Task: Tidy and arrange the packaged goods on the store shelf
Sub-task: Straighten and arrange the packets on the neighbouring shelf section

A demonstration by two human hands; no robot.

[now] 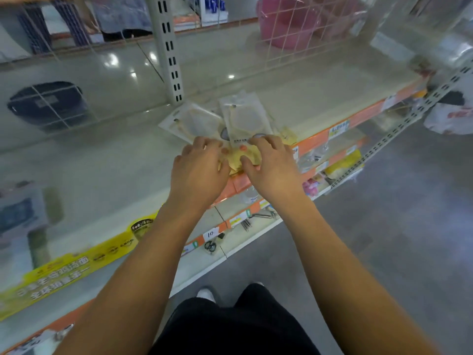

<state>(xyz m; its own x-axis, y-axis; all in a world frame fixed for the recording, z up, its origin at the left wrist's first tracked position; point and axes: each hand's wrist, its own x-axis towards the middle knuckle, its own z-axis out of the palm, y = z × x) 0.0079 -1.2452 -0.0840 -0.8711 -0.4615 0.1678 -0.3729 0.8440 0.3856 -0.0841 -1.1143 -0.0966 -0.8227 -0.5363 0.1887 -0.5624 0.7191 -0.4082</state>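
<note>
Several flat white and pale-yellow packets lie in a loose, fanned pile near the front edge of a cream shelf. One packet is skewed off to the left. My left hand rests on the pile's near left end, fingers curled over the packets. On the near right end sits my right hand, fingers spread and pressing down, thumb against the yellow bottom edge. Both hands touch the packets; their lower ends are hidden under my fingers.
A slotted metal upright stands just behind the pile. Wire mesh panels back the shelf, a pink tub behind them. An orange price strip edges the shelf. Lower shelves hold small goods. A yellow banner runs at lower left.
</note>
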